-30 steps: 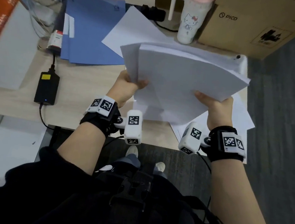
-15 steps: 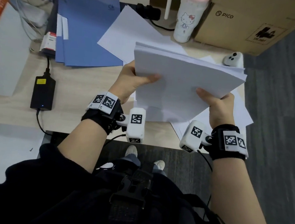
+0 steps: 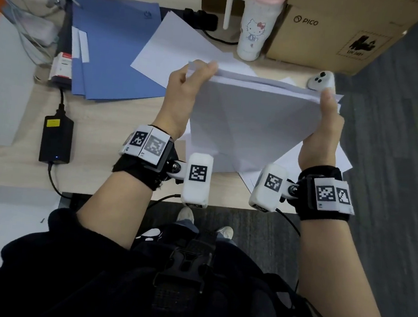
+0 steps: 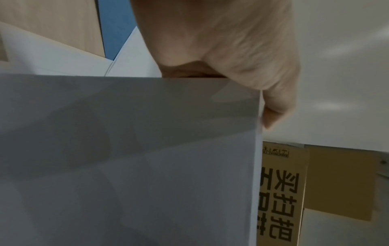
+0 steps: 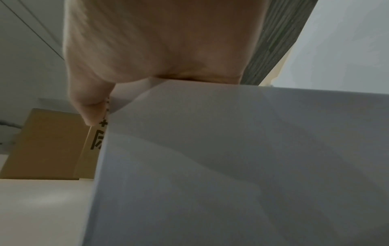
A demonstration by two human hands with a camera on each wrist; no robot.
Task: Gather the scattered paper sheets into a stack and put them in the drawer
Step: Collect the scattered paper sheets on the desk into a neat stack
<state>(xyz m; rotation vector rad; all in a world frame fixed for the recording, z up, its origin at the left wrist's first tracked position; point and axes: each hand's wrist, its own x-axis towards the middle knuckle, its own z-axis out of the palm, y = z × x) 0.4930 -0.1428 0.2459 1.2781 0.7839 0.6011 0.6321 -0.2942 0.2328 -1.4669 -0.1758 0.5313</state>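
A stack of white paper sheets (image 3: 251, 119) stands nearly upright on its lower edge over the desk, face toward me. My left hand (image 3: 183, 93) grips its left side with fingers curled over the top corner. My right hand (image 3: 324, 128) grips the right side the same way. The stack (image 4: 130, 158) fills most of the left wrist view, with the left hand (image 4: 231, 50) above it. In the right wrist view the stack (image 5: 242, 166) sits under the right hand (image 5: 147, 50). More loose white sheets (image 3: 182, 47) lie on the desk behind and under the stack. No drawer shows.
Blue folders (image 3: 116, 49) lie at the back left of the wooden desk (image 3: 107, 149). A black power adapter (image 3: 56, 140) sits near the front left. A white cartoon bottle (image 3: 257, 28), a cardboard box (image 3: 340, 30) and a small white device (image 3: 321, 79) stand behind.
The stack has tipped from a slanted, fanned hold to nearly upright with its edges squared. Both hands slid up from the lower corners to the stack's sides and top.
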